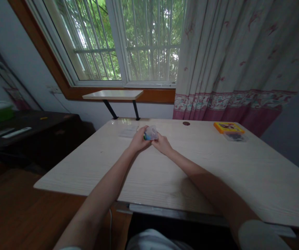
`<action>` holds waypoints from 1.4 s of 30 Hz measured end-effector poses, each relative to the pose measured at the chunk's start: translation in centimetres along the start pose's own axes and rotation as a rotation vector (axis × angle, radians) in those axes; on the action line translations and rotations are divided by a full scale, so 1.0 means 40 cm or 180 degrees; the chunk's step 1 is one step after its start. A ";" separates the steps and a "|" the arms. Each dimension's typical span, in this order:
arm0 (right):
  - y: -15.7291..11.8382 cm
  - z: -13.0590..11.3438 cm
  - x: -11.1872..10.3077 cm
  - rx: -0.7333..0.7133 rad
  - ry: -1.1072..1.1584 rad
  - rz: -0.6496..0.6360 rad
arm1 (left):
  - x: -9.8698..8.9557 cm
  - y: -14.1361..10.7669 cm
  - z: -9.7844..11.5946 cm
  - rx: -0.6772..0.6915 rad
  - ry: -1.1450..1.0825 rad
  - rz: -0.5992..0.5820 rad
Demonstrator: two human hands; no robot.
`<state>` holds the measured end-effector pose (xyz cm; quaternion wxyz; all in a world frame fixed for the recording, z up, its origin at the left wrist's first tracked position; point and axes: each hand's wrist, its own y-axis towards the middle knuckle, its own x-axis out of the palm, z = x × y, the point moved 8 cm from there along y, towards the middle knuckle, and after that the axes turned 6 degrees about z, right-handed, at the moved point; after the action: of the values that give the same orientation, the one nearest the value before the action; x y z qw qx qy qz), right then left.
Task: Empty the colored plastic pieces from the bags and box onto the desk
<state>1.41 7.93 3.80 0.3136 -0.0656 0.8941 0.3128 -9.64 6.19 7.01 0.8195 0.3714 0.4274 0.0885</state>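
Over the far middle of the desk, my two hands meet around a small clear plastic packet (pixel 152 132) with blue and green on its left side. Its exact kind is hard to make out. My left hand (pixel 139 139) is closed around the packet's left side, and its fingers partly cover the green and blue part. On the other side, my right hand (pixel 162 143) pinches the lower right edge. A flat clear plastic case (pixel 127 131) lies on the desk just left of my left hand.
The pale wooden desk (pixel 149 173) carries a yellow box (pixel 229 127) and a clear case with dark contents (pixel 235 136) at the far right. A raised white shelf (pixel 114 93) stands at the back left. Left of the desk is a dark table (pixel 53 121).
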 end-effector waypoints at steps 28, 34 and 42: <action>0.011 0.040 -0.001 -0.0010 -0.0375 0.0126 | -0.023 0.003 -0.082 -0.0154 -0.0012 -0.0343; 0.012 0.042 -0.007 0.0038 -0.0388 0.0129 | -0.041 0.002 -0.088 -0.0173 0.0099 -0.0334; 0.010 0.039 -0.013 0.0119 -0.0257 0.0186 | -0.057 0.006 -0.076 -0.0161 -0.0090 -0.0163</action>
<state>2.52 9.15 3.37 0.3414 -0.0210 0.8880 0.3074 -13.35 6.94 7.52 0.8366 0.3408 0.4228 0.0731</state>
